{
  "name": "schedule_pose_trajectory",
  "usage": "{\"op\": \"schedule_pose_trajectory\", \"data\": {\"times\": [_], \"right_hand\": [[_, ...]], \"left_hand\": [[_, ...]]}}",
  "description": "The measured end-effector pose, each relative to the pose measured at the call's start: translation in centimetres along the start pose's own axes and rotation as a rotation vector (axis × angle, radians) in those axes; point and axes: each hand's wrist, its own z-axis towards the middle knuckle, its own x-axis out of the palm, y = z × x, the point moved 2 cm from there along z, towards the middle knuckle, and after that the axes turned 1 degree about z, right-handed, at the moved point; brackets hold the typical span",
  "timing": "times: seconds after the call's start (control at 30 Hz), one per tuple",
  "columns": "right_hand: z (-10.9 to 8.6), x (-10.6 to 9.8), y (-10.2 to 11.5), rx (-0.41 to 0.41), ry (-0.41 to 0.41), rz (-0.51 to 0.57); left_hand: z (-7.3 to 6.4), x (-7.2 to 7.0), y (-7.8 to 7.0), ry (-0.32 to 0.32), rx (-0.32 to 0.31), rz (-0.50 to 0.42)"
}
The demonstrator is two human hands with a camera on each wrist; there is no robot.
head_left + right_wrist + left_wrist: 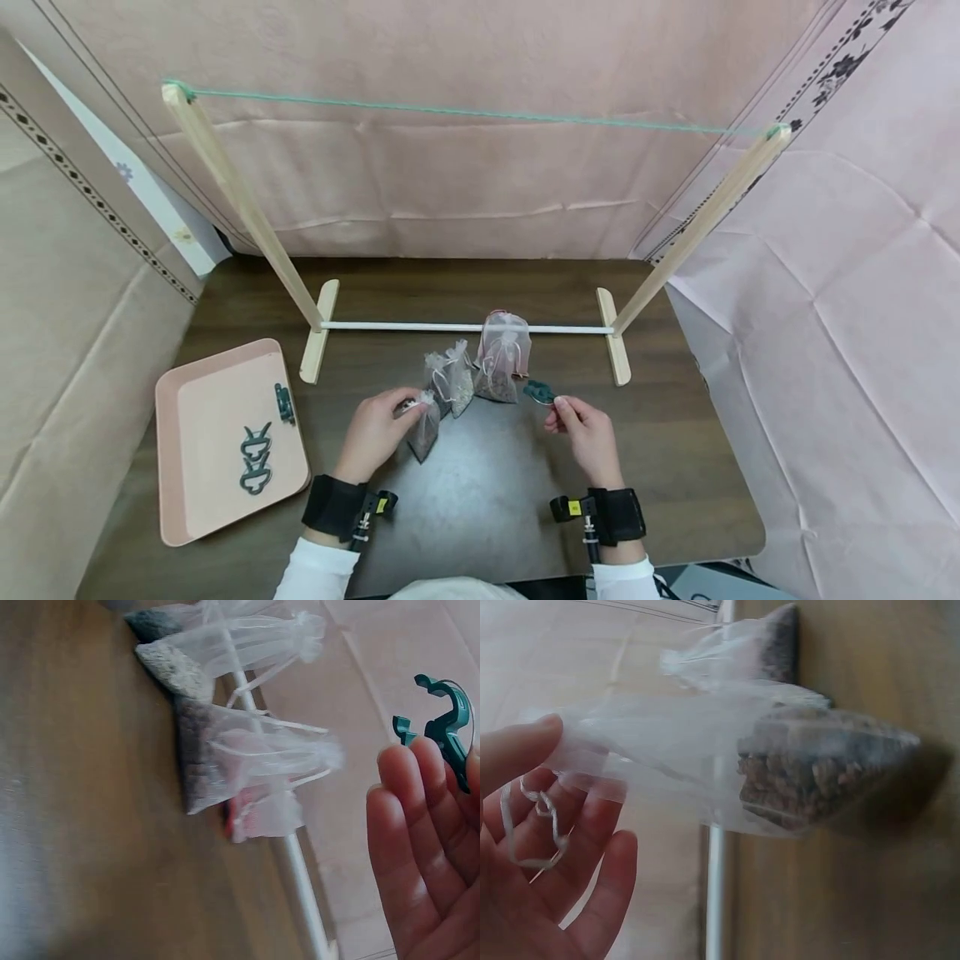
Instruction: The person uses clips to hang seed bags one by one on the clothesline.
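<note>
My left hand [377, 432] pinches the top of a sheer white drawstring bag [425, 428] between thumb and fingers. In the left wrist view, dark brown, grainy pieces fill the bag's pointed lower end, and its thin cord [553, 825] loops by the fingers. My right hand [588, 432] is a little way to the right, a dark green plastic spring clip [450, 724] pinched at its lower end by the fingertips. Several more sheer bags stand just beyond and between the hands, among them one with pale grains [176, 669] and one with dark contents [196, 754].
A wooden frame with two slanting posts [247, 208] and a white crossbar [397, 327] stands behind the bags. Green string [450, 107] stretches between the post tops. At left, a pink tray [202, 467] holds several green clips [256, 460]. Pale cloth [487, 192] hangs behind the table.
</note>
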Motion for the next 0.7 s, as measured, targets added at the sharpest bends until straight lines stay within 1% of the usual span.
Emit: {"op": "schedule_pose_trajectory", "data": {"times": [0.17,0.4,0.57,0.7], "right_hand": [[1.1,-0.6,2.1,-0.061,0.001,-0.072],[2.4,-1.5,5.6,-0.203,-0.009,-0.159],[3.2,-2.3,8.1,-0.297,0.002,-0.235],[3.9,-2.9,10.4,-0.391,-0.005,-0.299]], "left_hand": [[0.4,-1.9,-1.1,-0.034,0.069,0.006],[1.7,-4.9,-2.7,-0.063,0.117,-0.003],[3.1,-6.9,-4.4,-0.085,0.18,0.064],[4.5,-8.0,-5.5,-0.097,0.229,0.121]]}}
